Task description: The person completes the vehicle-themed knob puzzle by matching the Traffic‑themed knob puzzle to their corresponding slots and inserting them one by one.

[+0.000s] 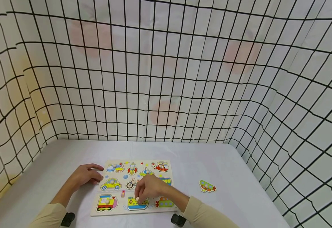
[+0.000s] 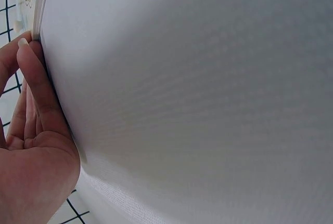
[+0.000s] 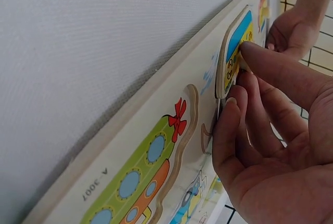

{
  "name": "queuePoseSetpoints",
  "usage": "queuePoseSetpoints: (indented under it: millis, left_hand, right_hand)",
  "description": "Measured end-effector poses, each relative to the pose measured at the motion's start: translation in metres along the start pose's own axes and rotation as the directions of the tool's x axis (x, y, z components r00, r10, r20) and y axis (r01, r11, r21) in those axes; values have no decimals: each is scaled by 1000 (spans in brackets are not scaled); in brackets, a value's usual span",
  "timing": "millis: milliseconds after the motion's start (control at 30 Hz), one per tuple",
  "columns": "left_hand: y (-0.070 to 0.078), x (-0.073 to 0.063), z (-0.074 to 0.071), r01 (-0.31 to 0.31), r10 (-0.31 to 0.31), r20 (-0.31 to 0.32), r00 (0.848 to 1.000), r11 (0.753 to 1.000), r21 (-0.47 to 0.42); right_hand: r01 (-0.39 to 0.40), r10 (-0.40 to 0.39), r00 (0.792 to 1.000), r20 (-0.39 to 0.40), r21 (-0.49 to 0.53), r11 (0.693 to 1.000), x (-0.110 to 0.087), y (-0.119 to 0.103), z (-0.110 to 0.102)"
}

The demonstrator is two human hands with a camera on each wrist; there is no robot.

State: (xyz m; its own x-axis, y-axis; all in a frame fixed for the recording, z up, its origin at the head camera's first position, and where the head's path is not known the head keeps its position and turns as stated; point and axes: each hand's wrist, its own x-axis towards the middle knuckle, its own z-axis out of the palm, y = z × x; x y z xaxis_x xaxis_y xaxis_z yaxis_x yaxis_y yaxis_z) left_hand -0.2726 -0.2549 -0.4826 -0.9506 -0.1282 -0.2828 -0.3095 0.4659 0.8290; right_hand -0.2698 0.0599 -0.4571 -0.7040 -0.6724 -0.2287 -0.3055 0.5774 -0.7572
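My right hand (image 1: 150, 187) pinches the small knob of a blue and yellow boat puzzle piece (image 1: 137, 206) at the front middle of a wooden peg puzzle board (image 1: 123, 211). In the right wrist view, the boat piece (image 3: 237, 47) stands slightly proud of the board's face, with the thumb and fingers gathered at its knob. My left hand (image 1: 84, 174) rests by the board's left edge, its fingertips right at that edge. The left wrist view has the thumb and a finger of the left hand (image 2: 39, 104) against the board's side (image 2: 39, 5).
A green submarine piece (image 1: 207, 186) lies on the white table (image 1: 234, 202) right of the board. Car (image 1: 111, 183), train (image 1: 107, 202) and helicopter (image 1: 160, 167) pieces sit on the board. The board shows a printed submarine hollow (image 1: 164, 202). Black netting (image 1: 160, 95) surrounds the table.
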Motion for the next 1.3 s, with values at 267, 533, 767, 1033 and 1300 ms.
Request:
queuePoseSetpoints:
  millis: [267, 533, 767, 1033, 1300]
  left_hand:
    - [0, 1, 1, 1, -1, 1, 1000, 1000, -3]
    - [0, 0, 0, 21, -21, 5, 1000, 1000, -13]
    - [-2, 1, 0, 16, -16, 7, 1000, 1000, -17]
    - [0, 2, 0, 2, -2, 7, 1000, 1000, -12]
    - [1, 2, 0, 4, -4, 12, 1000, 1000, -9]
  right_hand:
    - [13, -13, 1000, -7, 20, 1000, -2, 2, 2]
    - [18, -17, 1000, -5, 34, 999, 0, 5, 4]
    - [31, -31, 998, -54, -9, 999, -5, 8, -11]
    - [-24, 13, 986, -165, -62, 998, -24, 30, -54]
    - [-115, 101, 954, -282, -34, 993, -52, 61, -97]
